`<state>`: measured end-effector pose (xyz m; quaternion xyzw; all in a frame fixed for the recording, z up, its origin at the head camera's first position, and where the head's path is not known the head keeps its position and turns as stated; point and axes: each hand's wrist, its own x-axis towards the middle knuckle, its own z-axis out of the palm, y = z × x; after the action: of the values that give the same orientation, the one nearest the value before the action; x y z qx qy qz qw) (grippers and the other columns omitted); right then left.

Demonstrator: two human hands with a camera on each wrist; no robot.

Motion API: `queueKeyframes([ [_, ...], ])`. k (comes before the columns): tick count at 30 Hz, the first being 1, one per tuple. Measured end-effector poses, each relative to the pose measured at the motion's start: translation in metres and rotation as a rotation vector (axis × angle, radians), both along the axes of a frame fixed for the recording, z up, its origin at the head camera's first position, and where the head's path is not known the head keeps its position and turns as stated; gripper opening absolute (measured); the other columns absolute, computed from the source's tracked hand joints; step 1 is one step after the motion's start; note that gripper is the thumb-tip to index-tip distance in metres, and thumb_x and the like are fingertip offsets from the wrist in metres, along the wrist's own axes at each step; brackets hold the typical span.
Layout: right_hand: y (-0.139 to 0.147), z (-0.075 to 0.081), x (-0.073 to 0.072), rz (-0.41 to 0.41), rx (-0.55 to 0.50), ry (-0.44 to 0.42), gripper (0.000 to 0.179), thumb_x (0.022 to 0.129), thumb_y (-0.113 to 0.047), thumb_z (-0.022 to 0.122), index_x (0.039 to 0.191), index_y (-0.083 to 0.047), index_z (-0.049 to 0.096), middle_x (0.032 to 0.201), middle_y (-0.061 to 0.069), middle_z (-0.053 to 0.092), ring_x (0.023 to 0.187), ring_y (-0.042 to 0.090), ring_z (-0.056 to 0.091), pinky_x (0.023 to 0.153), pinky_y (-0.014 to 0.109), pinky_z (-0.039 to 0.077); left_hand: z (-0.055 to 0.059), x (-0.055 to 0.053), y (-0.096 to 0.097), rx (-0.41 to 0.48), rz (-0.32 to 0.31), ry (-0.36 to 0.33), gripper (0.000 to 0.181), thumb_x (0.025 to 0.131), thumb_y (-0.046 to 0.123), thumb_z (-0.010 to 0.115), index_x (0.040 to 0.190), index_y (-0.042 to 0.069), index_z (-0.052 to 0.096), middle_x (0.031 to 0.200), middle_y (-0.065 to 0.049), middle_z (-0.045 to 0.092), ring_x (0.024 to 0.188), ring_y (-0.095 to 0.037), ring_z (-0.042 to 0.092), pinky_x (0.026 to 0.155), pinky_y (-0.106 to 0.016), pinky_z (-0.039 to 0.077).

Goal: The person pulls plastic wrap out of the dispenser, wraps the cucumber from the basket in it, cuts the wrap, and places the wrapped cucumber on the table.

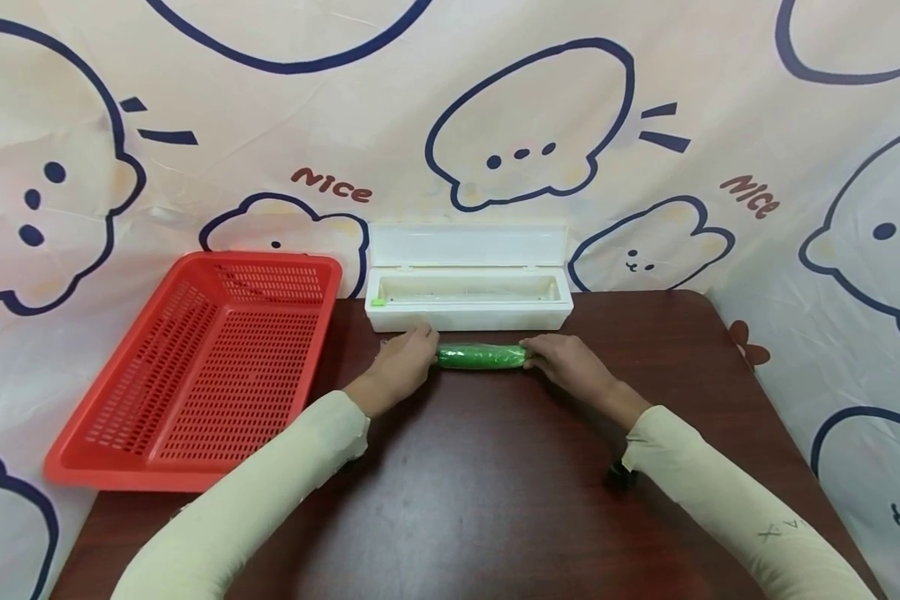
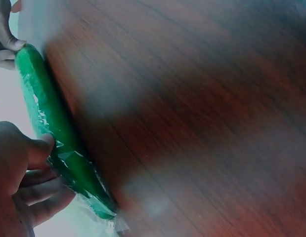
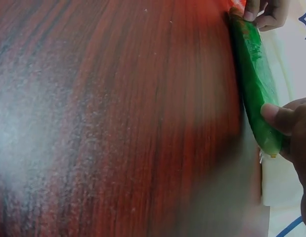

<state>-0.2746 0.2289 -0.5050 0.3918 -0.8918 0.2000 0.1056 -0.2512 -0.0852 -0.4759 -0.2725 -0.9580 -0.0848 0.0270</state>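
Note:
A green cucumber (image 1: 482, 357) wrapped in clear plastic film lies crosswise in front of a long white box (image 1: 468, 319). My left hand (image 1: 408, 358) grips its left end, thumb on the near side, as the left wrist view shows. At the other end my right hand (image 1: 570, 363) holds it between thumb and fingers. Loose film (image 2: 109, 223) sticks out past the left end in the left wrist view. The white box stands with its lid (image 1: 468, 245) raised, and a small green piece (image 1: 378, 302) sits on its front left rim.
To the left, a red plastic basket (image 1: 311, 350) with slotted walls stands beside my left forearm. The dark brown wooden table (image 1: 480, 483) carries everything. Behind it and at the sides hangs a pale sheet (image 1: 390, 108) with cartoon outlines.

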Motion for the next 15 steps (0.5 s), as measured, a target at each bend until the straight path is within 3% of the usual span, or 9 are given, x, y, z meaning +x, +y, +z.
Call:
queueKeyframes([
  [6,-0.0005,-0.0004,-0.0013,-0.001,0.036,0.048,0.028,0.09,-0.005,0.076,0.117,-0.008,0.071,0.094,-0.001,0.075,0.088,0.011,0.072,0.076,0.032,0.06,-0.0013,0.0011,0.0014,-0.037,-0.016,0.035,0.011,0.095,0.0,0.063,0.106,0.001,0.063,0.1,-0.013,0.061,0.091,-0.029,0.066,0.07,-0.039,0.059],
  [11,-0.0005,0.0,-0.0002,0.003,0.079,0.119,0.033,0.093,-0.011,0.075,0.125,-0.006,0.069,0.113,0.008,0.075,0.105,0.02,0.073,0.085,0.036,0.061,-0.0018,0.0019,0.0025,-0.098,-0.07,0.12,0.011,0.093,-0.003,0.063,0.103,-0.001,0.063,0.102,-0.015,0.059,0.092,-0.031,0.064,0.066,-0.038,0.059],
  [15,-0.0013,-0.0015,0.0008,0.025,0.093,0.17,0.027,0.094,-0.011,0.073,0.12,-0.005,0.07,0.121,0.01,0.07,0.111,0.022,0.069,0.09,0.036,0.059,-0.0024,0.0015,0.0033,-0.11,-0.078,0.133,0.01,0.092,-0.001,0.065,0.101,-0.001,0.063,0.101,-0.014,0.058,0.09,-0.029,0.063,0.06,-0.038,0.058],
])
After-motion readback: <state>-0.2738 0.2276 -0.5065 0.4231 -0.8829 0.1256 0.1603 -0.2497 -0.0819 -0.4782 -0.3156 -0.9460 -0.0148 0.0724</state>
